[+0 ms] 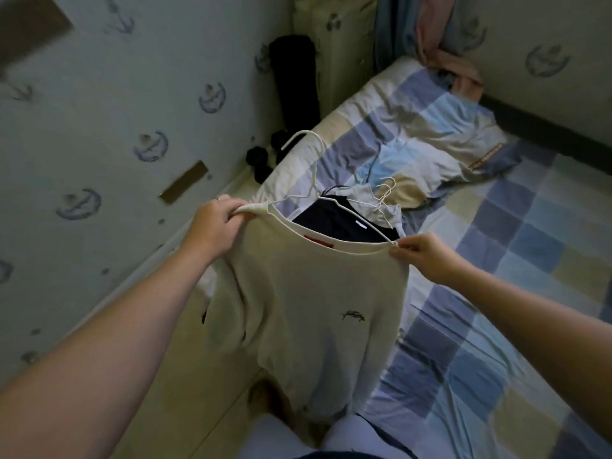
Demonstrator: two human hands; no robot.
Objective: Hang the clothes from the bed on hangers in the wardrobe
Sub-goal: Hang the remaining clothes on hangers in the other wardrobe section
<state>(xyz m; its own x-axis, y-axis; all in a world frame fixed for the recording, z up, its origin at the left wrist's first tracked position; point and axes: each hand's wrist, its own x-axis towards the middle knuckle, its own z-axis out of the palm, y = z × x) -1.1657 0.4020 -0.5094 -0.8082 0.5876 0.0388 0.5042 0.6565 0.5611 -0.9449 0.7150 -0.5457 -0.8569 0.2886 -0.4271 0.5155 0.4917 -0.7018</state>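
A cream sweater (308,313) with a small dark emblem hangs in the air over the bed's edge. My left hand (215,223) grips its left shoulder, where an end of a white wire hanger (314,167) sits inside the fabric. My right hand (420,256) pinches the collar and the hanger's other end at the right shoulder. The hanger's hook points up and away from me. Behind the sweater, a dark navy garment (344,223) and a light grey one (367,197) lie on the bed with another white hanger (385,193).
The bed (496,260) has a blue, beige and white checked sheet and a rumpled pillow (430,134). Dark dumbbells (261,160) and a black roll (294,77) stand on the floor by the patterned wall. Pink cloth (457,67) hangs at the bed's far corner.
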